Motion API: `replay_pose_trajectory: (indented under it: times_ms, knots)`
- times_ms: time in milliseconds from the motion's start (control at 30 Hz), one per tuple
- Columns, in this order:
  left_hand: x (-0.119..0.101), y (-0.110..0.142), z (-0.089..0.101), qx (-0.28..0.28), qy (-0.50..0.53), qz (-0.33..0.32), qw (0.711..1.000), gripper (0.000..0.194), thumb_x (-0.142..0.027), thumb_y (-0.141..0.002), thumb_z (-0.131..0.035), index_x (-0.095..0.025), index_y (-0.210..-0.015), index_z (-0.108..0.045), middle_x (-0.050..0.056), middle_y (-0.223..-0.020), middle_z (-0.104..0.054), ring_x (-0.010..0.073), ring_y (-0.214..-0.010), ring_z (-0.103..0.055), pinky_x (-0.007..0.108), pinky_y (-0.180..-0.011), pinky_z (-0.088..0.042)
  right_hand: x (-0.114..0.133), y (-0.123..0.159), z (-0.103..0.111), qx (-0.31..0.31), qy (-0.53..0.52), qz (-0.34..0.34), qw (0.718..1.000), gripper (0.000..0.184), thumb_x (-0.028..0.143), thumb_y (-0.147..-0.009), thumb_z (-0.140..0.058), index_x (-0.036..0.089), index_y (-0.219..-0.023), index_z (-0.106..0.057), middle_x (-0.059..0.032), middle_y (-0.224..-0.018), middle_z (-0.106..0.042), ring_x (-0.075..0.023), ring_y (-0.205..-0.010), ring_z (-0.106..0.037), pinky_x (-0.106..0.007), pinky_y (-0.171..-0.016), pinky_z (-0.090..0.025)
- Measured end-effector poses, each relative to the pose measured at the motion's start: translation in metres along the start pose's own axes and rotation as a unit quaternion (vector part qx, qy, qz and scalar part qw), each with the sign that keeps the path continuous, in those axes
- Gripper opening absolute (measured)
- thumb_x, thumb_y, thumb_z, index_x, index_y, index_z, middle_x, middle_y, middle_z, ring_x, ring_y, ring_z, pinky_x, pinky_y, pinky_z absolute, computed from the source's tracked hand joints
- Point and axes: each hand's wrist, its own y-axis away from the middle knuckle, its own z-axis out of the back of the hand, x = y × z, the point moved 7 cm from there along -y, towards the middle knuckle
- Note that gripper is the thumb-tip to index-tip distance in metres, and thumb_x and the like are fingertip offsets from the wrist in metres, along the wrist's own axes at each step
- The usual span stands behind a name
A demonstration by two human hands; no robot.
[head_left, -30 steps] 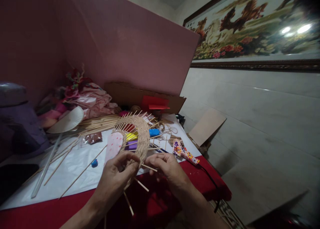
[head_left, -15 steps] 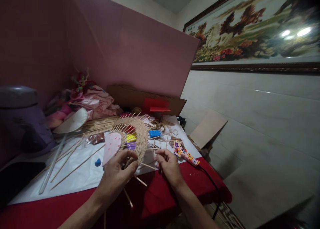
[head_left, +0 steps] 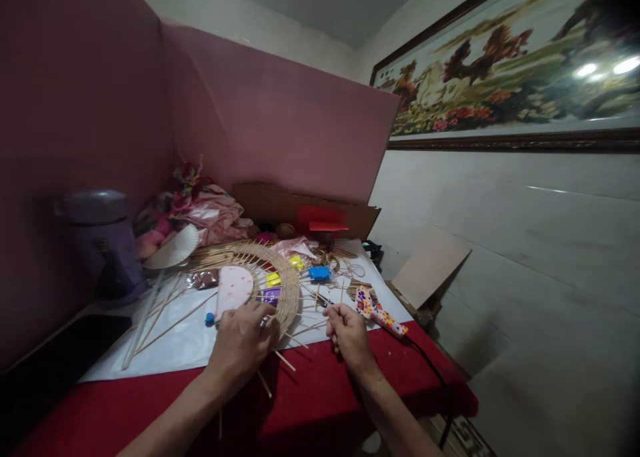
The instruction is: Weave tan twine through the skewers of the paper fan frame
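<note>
My left hand (head_left: 245,340) is closed on the lower end of a half-round fan frame (head_left: 290,284) of sticks wound with tan twine. Stick ends poke out past its outer edge, and some point down over the table's front. A pale pink spotted half-disc (head_left: 234,287) sits in the frame's middle, partly behind my fingers. To the right of the frame, my right hand (head_left: 347,334) has thumb and forefinger pinched together. What they hold is too fine to make out. A flower-patterned glue gun (head_left: 377,310) lies just beyond that hand.
A blue packet (head_left: 319,273) and a purple packet (head_left: 271,296) of clay lie around the frame. Loose sticks and a clear rod (head_left: 143,324) are at the left, near a purple flask (head_left: 107,250). The glue gun's cord hangs over the table's right edge.
The view has shifted, so the table's contents appear farther right. My left hand stays on the frame, which lies a little flatter. My right hand's fingers are drawn closer together.
</note>
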Motion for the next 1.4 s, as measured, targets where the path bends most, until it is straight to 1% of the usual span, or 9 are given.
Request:
replay_pose_trajectory:
  times_ms: [167,267,367,500,733,933,1100,1233,1400]
  knots:
    - [0.017,0.004,0.024,-0.014,0.057,0.001,0.998,0.016,-0.018,-0.069,-0.052,-0.021,-0.08,-0.063,0.004,-0.078,-0.064,0.0181,-0.068,-0.055,0.029,-0.062,-0.039,-0.001,0.0,0.002,-0.01,0.034,-0.005,0.999,0.051,0.067,-0.07,-0.049,0.016,-0.063,-0.053,0.0044,-0.043,-0.045,-0.0051,-0.03,-0.031,-0.019,-0.03,-0.023]
    - [0.036,0.0,0.043,-0.012,0.053,0.017,0.998,0.015,-0.021,-0.073,-0.048,-0.021,-0.072,-0.063,0.003,-0.072,-0.065,0.0178,-0.066,-0.056,0.028,-0.06,-0.039,0.004,0.0,0.003,-0.021,0.047,0.022,0.998,0.047,0.064,-0.067,-0.056,0.017,-0.068,-0.055,0.0022,-0.05,-0.051,-0.0069,-0.034,-0.036,-0.021,-0.033,-0.025]
    - [0.057,-0.009,0.064,-0.045,0.049,0.055,0.996,0.021,-0.025,-0.076,-0.045,-0.02,-0.077,-0.066,0.004,-0.073,-0.067,0.0188,-0.069,-0.06,0.028,-0.063,-0.04,0.007,-0.001,0.005,-0.045,0.052,0.044,0.997,0.044,0.062,-0.071,-0.052,0.018,-0.077,-0.055,0.0013,-0.056,-0.054,-0.0085,-0.037,-0.038,-0.022,-0.036,-0.027]
    - [0.07,-0.028,0.079,-0.083,0.06,0.073,0.992,0.028,-0.027,-0.076,-0.043,-0.016,-0.087,-0.066,0.005,-0.071,-0.066,0.0185,-0.067,-0.06,0.027,-0.062,-0.041,0.011,-0.002,0.006,-0.067,0.051,0.069,0.994,0.039,0.058,-0.077,-0.045,0.02,-0.071,-0.051,0.0024,-0.053,-0.049,-0.0107,-0.044,-0.041,-0.023,-0.042,-0.032]
    - [0.079,-0.063,0.073,-0.157,0.024,0.078,0.984,0.031,-0.026,-0.078,-0.037,-0.018,-0.087,-0.065,0.004,-0.071,-0.066,0.0181,-0.066,-0.06,0.025,-0.059,-0.04,0.019,-0.003,0.015,-0.135,0.066,0.113,0.982,0.037,0.049,-0.082,-0.038,0.021,-0.059,-0.04,0.004,-0.052,-0.042,-0.0109,-0.047,-0.04,-0.024,-0.048,-0.035]
    - [0.103,-0.059,0.051,-0.16,0.001,0.082,0.984,0.029,-0.024,-0.078,-0.036,-0.016,-0.087,-0.064,0.01,-0.087,-0.069,0.0228,-0.08,-0.061,0.028,-0.068,-0.039,0.026,-0.002,0.017,-0.151,0.136,0.158,0.966,0.026,0.039,-0.08,-0.046,0.017,-0.07,-0.055,-0.0012,-0.06,-0.056,-0.0149,-0.058,-0.05,-0.026,-0.058,-0.038]
    - [0.108,-0.052,0.053,-0.168,0.003,0.121,0.978,0.027,-0.029,-0.082,-0.036,-0.02,-0.087,-0.061,0.006,-0.078,-0.067,0.0209,-0.071,-0.06,0.027,-0.062,-0.037,0.019,-0.004,0.015,-0.161,0.135,0.166,0.964,0.024,0.038,-0.085,-0.04,0.019,-0.071,-0.047,0.0027,-0.057,-0.049,-0.0136,-0.055,-0.048,-0.025,-0.056,-0.038]
    - [0.107,-0.049,0.052,-0.161,-0.014,0.166,0.973,0.033,-0.042,-0.085,-0.033,-0.022,-0.076,-0.059,0.004,-0.068,-0.063,0.021,-0.065,-0.057,0.027,-0.055,-0.032,0.055,-0.013,0.001,-0.116,0.185,0.184,0.958,0.035,0.042,-0.089,-0.034,0.021,-0.062,-0.04,0.0052,-0.051,-0.042,-0.0111,-0.047,-0.041,-0.023,-0.047,-0.031]
    - [0.109,-0.047,0.049,-0.173,-0.027,0.173,0.969,0.032,-0.039,-0.086,-0.032,-0.022,-0.077,-0.057,0.006,-0.074,-0.065,0.0225,-0.069,-0.058,0.028,-0.056,-0.03,0.141,-0.058,-0.014,-0.146,0.228,0.286,0.919,0.032,0.041,-0.086,-0.043,0.019,-0.063,-0.049,0.0034,-0.051,-0.05,-0.011,-0.048,-0.046,-0.022,-0.051,-0.033]
